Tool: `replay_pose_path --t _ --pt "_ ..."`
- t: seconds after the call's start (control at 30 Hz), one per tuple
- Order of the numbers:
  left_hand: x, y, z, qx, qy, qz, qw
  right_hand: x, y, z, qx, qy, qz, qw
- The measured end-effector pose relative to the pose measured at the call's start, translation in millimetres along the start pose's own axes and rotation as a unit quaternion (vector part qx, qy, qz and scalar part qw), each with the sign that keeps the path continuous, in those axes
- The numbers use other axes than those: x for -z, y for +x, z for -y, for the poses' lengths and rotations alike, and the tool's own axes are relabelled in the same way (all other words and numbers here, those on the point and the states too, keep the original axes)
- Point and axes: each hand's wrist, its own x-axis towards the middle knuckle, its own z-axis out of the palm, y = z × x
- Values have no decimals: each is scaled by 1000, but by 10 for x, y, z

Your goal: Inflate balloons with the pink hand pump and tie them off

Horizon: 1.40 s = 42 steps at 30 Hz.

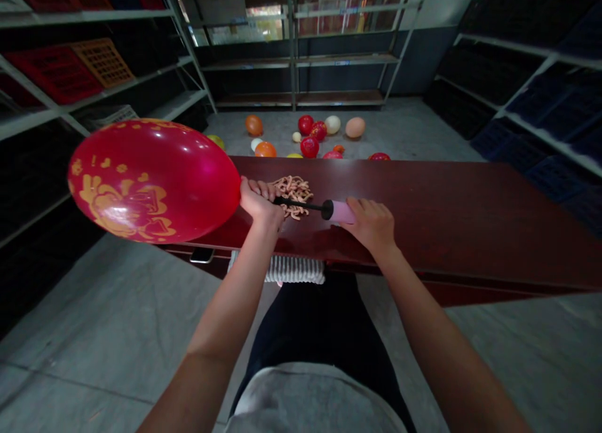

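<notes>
A big red balloon [155,179] with a yellow printed pattern bulges out to the left, its neck end at my left hand [261,199]. That hand is closed around the balloon's neck and the black end of a balloon pump [341,211]. My right hand [374,223] is wrapped around the pump's pink barrel. Between the hands a thin black rod of the pump shows. Behind the rod, a pile of uninflated pinkish balloons [295,191] lies on the dark red table [446,201]. My left fingers hide the joint of balloon and pump.
Several inflated balloons [309,147] lie on the floor beyond the table. Shelves with crates [101,63] stand at left, more racks at right and back. A striped grey cloth [296,269] and a phone [202,255] sit at the table's near edge.
</notes>
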Motion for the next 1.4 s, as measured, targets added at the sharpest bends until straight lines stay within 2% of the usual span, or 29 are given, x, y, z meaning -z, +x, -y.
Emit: replay_pose_path --t 0.1,0.17,0.3,0.4,0.53,0.7,0.87,1.0,1.17,1.4 --pt "31 52 -269 -10 0 -10 1000 14 -9 2 2 10 12 1000" --pt "64 87 -364 -19 0 -15 1000 40 9 46 5 28 5 1000" --pt "83 98 -334 -31 -4 -14 999 112 125 225 18 72 -27 997" --pt "32 59 -213 -31 -20 -11 999 108 237 328 24 81 -22 996" --pt "-34 37 -46 -36 -16 -24 999 1 312 362 12 80 -38 996" --pt "7 33 281 -8 4 -37 999 -107 318 412 12 85 -45 995" --pt "-12 -199 715 14 22 -30 999 -117 310 417 28 77 -32 996" --pt "-115 -371 892 34 8 11 999 -130 298 389 13 59 -60 996" --pt "-163 -344 852 45 1 22 999 -172 316 391 12 49 -111 993" --pt "-68 -163 558 19 -6 11 1000 -169 294 399 34 41 -94 994"
